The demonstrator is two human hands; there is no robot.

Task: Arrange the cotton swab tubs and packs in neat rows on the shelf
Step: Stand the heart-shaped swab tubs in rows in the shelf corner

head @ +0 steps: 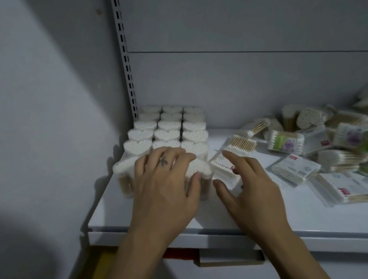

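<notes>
Left hand (pixel 163 185) flat on front tubs (pixel 123 168), fingers spread, gripping nothing. Right hand (pixel 251 184) open over pack (pixel 221 169), contact unclear. Risk: hard push topples tubs off shelf (pixel 285 219) edge.

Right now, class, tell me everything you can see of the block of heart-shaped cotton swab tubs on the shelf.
The heart-shaped cotton swab tubs stand upright, packed in three rows running front to back at the left end of the shelf. Their tops show dense white cotton tips, and the front tubs' clear sides show tan sticks. The left hand lies spread over the front tubs, thumb against the nearest one's side.
</notes>
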